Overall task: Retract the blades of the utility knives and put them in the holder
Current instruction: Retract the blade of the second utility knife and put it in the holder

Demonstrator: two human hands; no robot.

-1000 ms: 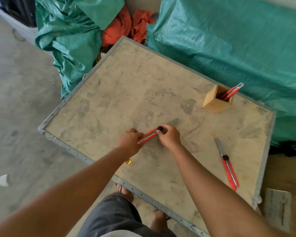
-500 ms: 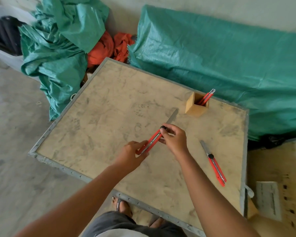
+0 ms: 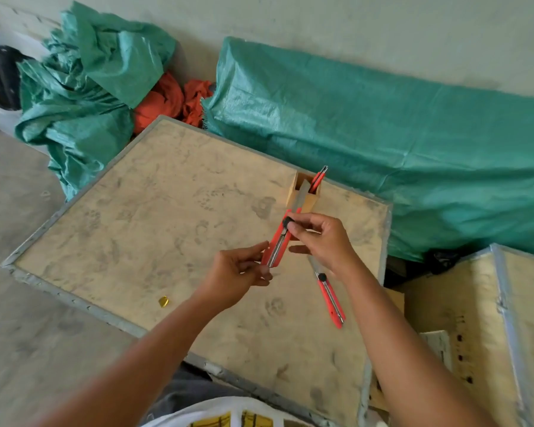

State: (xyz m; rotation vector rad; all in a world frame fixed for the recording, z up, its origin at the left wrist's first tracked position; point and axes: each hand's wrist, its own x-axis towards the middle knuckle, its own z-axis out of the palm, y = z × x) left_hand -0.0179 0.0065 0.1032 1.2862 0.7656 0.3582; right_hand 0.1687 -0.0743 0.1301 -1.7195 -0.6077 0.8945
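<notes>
I hold a red utility knife [image 3: 278, 241] above the middle of the wooden board [image 3: 154, 217], its grey blade still out and pointing toward the holder. My left hand [image 3: 239, 272] pinches the rear end of its handle. My right hand [image 3: 319, 238] grips near the front, with the thumb on the black slider. A small wooden holder [image 3: 293, 192] stands near the board's far edge with red knives [image 3: 317, 180] sticking out of it. A second red utility knife [image 3: 330, 295] lies on the board to the right, blade out, partly hidden under my right wrist.
Green tarpaulin [image 3: 398, 143] covers bulky things behind and to the left of the board, with orange cloth [image 3: 173, 100] between them. A small gold object [image 3: 163, 301] lies near the board's front-left edge. Another wooden crate [image 3: 481, 318] stands at the right.
The held knife has swung more upright and risen from the board, its blade now in line with the holder. The view has shifted, so the board sits lower and more to the left.
</notes>
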